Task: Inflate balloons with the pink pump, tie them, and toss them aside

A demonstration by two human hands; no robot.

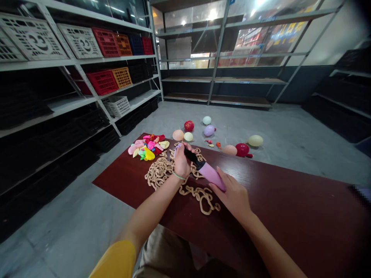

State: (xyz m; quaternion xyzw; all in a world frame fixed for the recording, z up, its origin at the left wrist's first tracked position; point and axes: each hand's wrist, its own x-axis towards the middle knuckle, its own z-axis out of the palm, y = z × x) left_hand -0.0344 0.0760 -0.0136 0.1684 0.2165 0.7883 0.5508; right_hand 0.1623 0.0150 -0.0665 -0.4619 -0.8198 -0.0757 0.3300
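My right hand (233,195) is wrapped round the pink body of a balloon pump (211,174), which points away and to the left. Its black end reaches into my left hand (182,162), whose fingers are closed at the tip. A bit of a lilac balloon (177,149) shows at the left fingers; most of it is hidden. Beneath the left hand lies a tangled pile of tan, curly, rope-like strands (159,172), with a looser string of them (205,200) nearer me. Left of the pile are several limp coloured balloons (149,146).
The dark red table (275,208) extends to the right. Beyond its far edge, inflated balloons lie on the grey floor, including a red one (242,149) and a lilac one (209,130). Shelves with crates (106,41) stand left; a metal rack (216,58) stands behind.
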